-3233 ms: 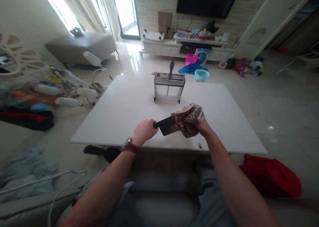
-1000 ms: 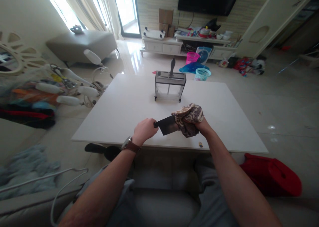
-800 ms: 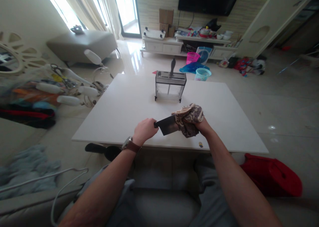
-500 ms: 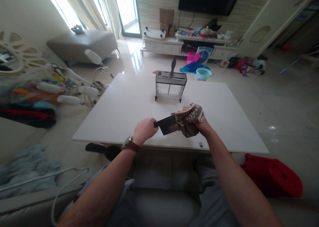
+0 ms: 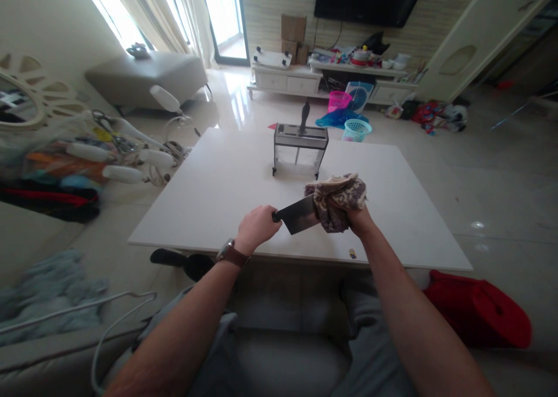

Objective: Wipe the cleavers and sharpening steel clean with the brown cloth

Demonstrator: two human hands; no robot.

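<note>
Rising slightly since a moment ago, the right hand (image 5: 355, 218) is clutching the patterned cloth (image 5: 336, 199) around the cleaver (image 5: 299, 215) blade's far end; the left hand (image 5: 257, 226) is gripping what is probably its handle, above the white table (image 5: 209, 193).

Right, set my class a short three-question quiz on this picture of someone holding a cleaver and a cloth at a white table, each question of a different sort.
1. True or false: the left hand holds the cleaver by its handle.
2. What is bunched around the far end of the blade in the right hand? A) a sponge B) a patterned cloth C) a paper towel
3. Fill in: behind the hands, on the white table, stands a clear knife rack with ___ dark handle sticking up from it.

Key: 1 true; 2 B; 3 one
</note>
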